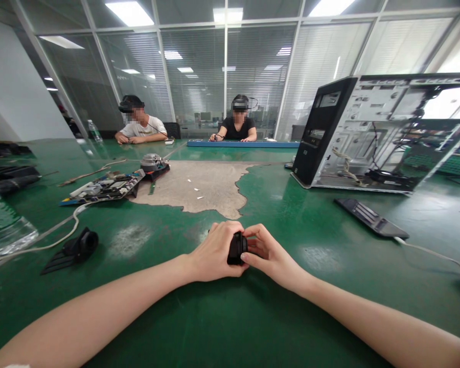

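A small black object (236, 249) is held between my two hands, above the green table (283, 327) near the middle of the view. My left hand (215, 254) wraps round it from the left, back of the hand upward, hiding much of it. From the right, the thumb and fingers of my right hand (265, 255) pinch its edge. What exactly the object is cannot be made out.
A black part with a round opening (86, 243) and a circuit board (107, 186) lie on the left, beside a water bottle (5, 225). An open computer case (368, 138) stands right, behind a black device (370, 217) with a white cable. Two people sit across the table.
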`<state>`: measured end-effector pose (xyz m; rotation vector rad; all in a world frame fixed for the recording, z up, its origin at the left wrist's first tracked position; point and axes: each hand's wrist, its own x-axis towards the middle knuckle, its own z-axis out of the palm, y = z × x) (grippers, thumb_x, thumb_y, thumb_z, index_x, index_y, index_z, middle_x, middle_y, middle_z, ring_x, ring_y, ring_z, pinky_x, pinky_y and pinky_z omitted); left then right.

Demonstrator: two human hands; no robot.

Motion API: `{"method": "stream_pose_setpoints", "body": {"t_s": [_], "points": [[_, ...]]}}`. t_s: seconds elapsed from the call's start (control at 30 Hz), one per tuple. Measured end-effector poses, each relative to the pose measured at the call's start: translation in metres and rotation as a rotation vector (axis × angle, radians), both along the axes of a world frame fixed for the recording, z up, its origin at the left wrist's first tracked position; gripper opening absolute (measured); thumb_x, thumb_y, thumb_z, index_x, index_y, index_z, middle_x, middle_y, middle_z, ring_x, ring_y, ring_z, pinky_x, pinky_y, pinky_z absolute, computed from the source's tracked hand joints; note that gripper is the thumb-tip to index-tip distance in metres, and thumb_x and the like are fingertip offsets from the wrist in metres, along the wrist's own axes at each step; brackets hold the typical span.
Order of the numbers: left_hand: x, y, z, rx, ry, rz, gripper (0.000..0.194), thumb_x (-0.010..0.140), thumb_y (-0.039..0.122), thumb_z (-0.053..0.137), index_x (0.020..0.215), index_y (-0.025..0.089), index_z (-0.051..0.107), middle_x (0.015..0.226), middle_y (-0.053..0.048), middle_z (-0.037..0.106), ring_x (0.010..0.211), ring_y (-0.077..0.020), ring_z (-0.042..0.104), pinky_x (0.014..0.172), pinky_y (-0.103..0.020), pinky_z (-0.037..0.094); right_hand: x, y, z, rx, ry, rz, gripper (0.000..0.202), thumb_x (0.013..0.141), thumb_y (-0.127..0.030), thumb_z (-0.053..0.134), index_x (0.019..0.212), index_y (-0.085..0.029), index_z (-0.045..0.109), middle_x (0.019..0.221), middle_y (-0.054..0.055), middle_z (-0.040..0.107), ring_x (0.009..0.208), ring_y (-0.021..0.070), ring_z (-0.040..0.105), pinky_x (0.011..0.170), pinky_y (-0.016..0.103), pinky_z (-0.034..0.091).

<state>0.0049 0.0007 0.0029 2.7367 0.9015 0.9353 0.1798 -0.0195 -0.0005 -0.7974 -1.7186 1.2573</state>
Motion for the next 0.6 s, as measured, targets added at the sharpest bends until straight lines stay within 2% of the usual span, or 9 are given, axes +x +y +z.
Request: {"method": "stream_pose_setpoints", "body": {"t_s": [0.1, 0.27, 0.37, 0.47, 0.6], "points": [[-0.0021, 0.0054, -0.0025, 0.027, 0.014, -0.015, 0.059, 0.064, 0.028, 0.060, 0.112, 0.021, 0.026, 0.112, -0.010, 0.046, 0.104, -0.0247, 0.046, 0.084, -0.039, 0.034, 0.0005, 0.0033, -0.0005, -0.034, 0.014, 0.012, 0.028, 0.075, -0.027, 0.062, 0.095, -0.023, 0.042, 0.099, 0.001, 0.048, 0.094, 0.0141, 0.054, 0.088, 0.035, 0.045], [-0.0030, 0.0088, -0.0036, 0.049, 0.035, -0.023, 0.060, 0.063, 0.028, 0.060, 0.112, 0.021, 0.027, 0.112, -0.010, 0.046, 0.104, -0.0248, 0.046, 0.084, -0.039, 0.034, 0.0015, 0.0061, 0.0011, -0.113, 0.039, 0.042, 0.031, 0.070, -0.031, 0.065, 0.089, -0.023, 0.041, 0.087, -0.001, 0.054, 0.088, 0.0150, 0.058, 0.079, 0.034, 0.047], [-0.0029, 0.0082, -0.0032, 0.064, 0.043, -0.030, 0.058, 0.063, 0.028, 0.060, 0.111, 0.021, 0.028, 0.112, -0.010, 0.046, 0.104, -0.0247, 0.046, 0.084, -0.038, 0.034, 0.0011, 0.0066, 0.0034, -0.091, 0.055, 0.010, 0.027, 0.072, -0.036, 0.063, 0.083, -0.021, 0.044, 0.083, -0.001, 0.056, 0.083, 0.0145, 0.058, 0.074, 0.031, 0.048], [-0.0027, 0.0077, -0.0032, 0.062, 0.040, -0.035, 0.058, 0.064, 0.029, 0.060, 0.111, 0.021, 0.028, 0.112, -0.009, 0.046, 0.105, -0.0246, 0.046, 0.084, -0.038, 0.033, 0.0002, 0.0070, 0.0053, -0.076, 0.044, -0.033, 0.025, 0.072, -0.037, 0.062, 0.080, -0.021, 0.046, 0.082, -0.001, 0.056, 0.083, 0.0149, 0.058, 0.075, 0.031, 0.047], [-0.0021, 0.0077, -0.0041, 0.048, 0.032, -0.037, 0.058, 0.065, 0.030, 0.061, 0.111, 0.021, 0.028, 0.112, -0.010, 0.045, 0.105, -0.0246, 0.045, 0.084, -0.039, 0.034, 0.0002, 0.0072, 0.0050, -0.093, -0.005, -0.064, 0.025, 0.073, -0.035, 0.061, 0.088, -0.021, 0.047, 0.091, 0.001, 0.056, 0.090, 0.0164, 0.057, 0.079, 0.033, 0.047]]}}
